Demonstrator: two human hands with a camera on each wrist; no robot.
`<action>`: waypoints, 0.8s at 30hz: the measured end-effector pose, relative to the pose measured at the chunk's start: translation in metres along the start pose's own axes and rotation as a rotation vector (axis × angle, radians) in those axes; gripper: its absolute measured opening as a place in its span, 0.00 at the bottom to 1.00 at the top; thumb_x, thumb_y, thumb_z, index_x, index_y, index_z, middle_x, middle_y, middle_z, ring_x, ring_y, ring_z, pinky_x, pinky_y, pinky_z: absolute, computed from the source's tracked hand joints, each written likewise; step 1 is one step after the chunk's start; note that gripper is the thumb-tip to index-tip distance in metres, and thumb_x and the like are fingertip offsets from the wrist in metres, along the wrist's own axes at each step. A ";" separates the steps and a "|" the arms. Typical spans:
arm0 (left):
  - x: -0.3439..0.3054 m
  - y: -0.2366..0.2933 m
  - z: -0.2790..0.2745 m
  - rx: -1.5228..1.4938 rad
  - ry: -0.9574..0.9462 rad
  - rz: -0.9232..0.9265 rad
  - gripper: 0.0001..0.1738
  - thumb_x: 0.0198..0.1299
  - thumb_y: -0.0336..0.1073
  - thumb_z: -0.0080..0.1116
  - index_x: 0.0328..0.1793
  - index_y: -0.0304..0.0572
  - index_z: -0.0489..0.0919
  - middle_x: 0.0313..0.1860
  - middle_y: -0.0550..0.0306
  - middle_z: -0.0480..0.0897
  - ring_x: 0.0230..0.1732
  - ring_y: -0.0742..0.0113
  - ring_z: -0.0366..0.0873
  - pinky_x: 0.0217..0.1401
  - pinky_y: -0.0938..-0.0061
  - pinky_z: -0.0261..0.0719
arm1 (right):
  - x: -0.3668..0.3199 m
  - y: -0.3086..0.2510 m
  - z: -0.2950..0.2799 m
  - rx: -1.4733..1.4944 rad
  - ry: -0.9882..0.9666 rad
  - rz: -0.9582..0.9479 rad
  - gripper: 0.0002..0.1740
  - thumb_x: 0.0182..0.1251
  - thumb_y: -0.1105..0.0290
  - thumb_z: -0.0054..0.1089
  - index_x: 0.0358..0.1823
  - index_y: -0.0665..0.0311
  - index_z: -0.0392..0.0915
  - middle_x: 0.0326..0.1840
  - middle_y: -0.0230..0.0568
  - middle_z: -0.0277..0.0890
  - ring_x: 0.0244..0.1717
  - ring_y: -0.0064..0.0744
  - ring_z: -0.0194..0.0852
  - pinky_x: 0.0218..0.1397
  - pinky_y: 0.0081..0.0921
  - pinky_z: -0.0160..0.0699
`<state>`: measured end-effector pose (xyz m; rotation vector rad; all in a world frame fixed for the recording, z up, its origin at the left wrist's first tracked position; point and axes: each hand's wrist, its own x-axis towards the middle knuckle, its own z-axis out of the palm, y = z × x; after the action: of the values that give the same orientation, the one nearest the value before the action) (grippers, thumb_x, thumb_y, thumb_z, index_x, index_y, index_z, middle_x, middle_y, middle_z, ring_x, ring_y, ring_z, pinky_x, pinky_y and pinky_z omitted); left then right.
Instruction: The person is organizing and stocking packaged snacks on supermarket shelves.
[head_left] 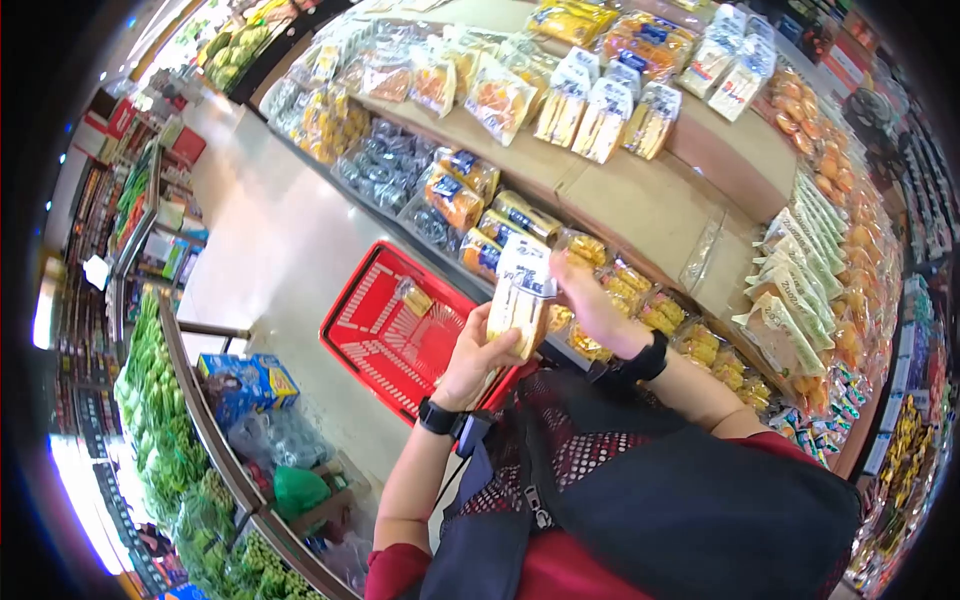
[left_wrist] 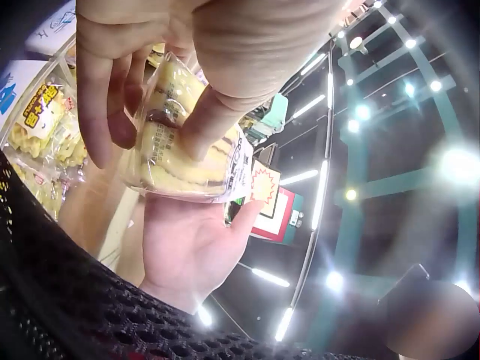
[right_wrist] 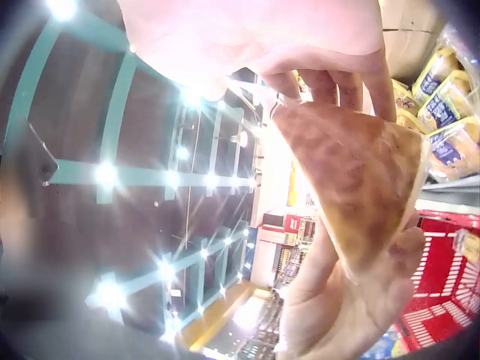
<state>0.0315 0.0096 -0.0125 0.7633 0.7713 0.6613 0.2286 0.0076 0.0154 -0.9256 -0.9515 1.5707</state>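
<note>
A clear-wrapped sandwich pack (head_left: pixel 517 315) with a white label is gripped at its lower end by my left hand (head_left: pixel 468 362). Its thumb presses the wrapped face, and the fingers curl round the far side of the pack (left_wrist: pixel 176 146) in the left wrist view. My right hand (head_left: pixel 597 312) is beside the labelled end, its thumb extended and its palm visible (left_wrist: pixel 191 244). Seen from the right wrist, the pack (right_wrist: pixel 356 176) is a browned triangle, with the right hand's fingers partly hidden behind its upper edge and the left hand (right_wrist: pixel 349 311) beneath.
A red basket (head_left: pixel 352 345) stands to the left with one small wrapped item (head_left: pixel 414 297) in it. Bread shelves (head_left: pixel 640 215) with packaged sandwiches (head_left: pixel 603 112) and buns (head_left: pixel 452 196) stretch ahead and right. Leafy vegetables (head_left: pixel 165 430) and a blue box (head_left: pixel 245 385) are at the left.
</note>
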 end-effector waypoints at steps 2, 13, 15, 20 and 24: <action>0.004 -0.007 -0.001 -0.035 -0.037 0.007 0.29 0.63 0.29 0.58 0.66 0.40 0.58 0.59 0.52 0.71 0.56 0.64 0.75 0.48 0.68 0.84 | -0.006 0.001 0.005 -0.261 0.039 -0.100 0.25 0.75 0.55 0.45 0.59 0.71 0.71 0.53 0.38 0.76 0.49 0.21 0.72 0.57 0.23 0.69; -0.010 -0.009 -0.047 0.198 0.128 0.134 0.22 0.67 0.33 0.51 0.66 0.39 0.65 0.59 0.52 0.73 0.52 0.65 0.76 0.53 0.69 0.78 | 0.045 -0.087 -0.126 -0.423 0.719 -0.346 0.18 0.73 0.62 0.49 0.51 0.69 0.77 0.40 0.32 0.81 0.37 0.15 0.74 0.41 0.16 0.72; -0.022 -0.023 -0.070 0.135 0.178 0.111 0.21 0.67 0.33 0.52 0.65 0.39 0.66 0.58 0.53 0.74 0.51 0.67 0.76 0.53 0.71 0.78 | 0.069 -0.087 -0.170 -0.400 0.741 -0.428 0.17 0.73 0.62 0.50 0.49 0.69 0.77 0.39 0.31 0.80 0.36 0.15 0.72 0.41 0.17 0.72; -0.051 -0.058 -0.113 0.042 0.331 0.043 0.20 0.67 0.34 0.51 0.64 0.40 0.68 0.56 0.53 0.75 0.51 0.66 0.77 0.52 0.69 0.78 | 0.116 -0.077 -0.225 -0.288 0.767 -0.544 0.15 0.73 0.63 0.50 0.46 0.70 0.76 0.37 0.30 0.77 0.35 0.15 0.69 0.42 0.18 0.71; -0.070 -0.071 -0.130 -0.026 0.427 0.017 0.19 0.67 0.35 0.52 0.63 0.41 0.69 0.55 0.53 0.76 0.50 0.65 0.77 0.51 0.68 0.78 | 0.122 -0.071 -0.224 -0.259 0.739 -0.533 0.17 0.71 0.64 0.53 0.50 0.71 0.74 0.42 0.35 0.78 0.40 0.19 0.71 0.46 0.21 0.72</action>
<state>-0.0942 -0.0374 -0.1074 0.6110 1.1430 0.8618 0.4391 0.1656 -0.0180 -1.1897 -0.7719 0.5810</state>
